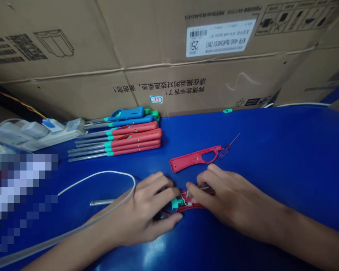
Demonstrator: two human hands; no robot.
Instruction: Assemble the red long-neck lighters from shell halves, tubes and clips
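Left hand (145, 207) and right hand (228, 194) grip an open red lighter casing (198, 206); green trigger part (175, 203) exposed; matching red half-shell (183, 162) lies detached, casing unclosed.

Opened red lighter (197, 206) held by left hand (147, 205), right hand (228, 195); shell half (192, 159), screwdriver (224, 152) laid beyond it.

Left forearm (81, 242) bare, entering from lower left; left grip (142, 209) back upward, fingers bent, thumb (168, 224) stretched rightward below, opposing index finger (168, 195). Right forearm (302, 229) bare, angling in from lower right; right grip (222, 192) knuckles up, fingers curled under, fingertips partly hidden. Both grips near each other, apart.
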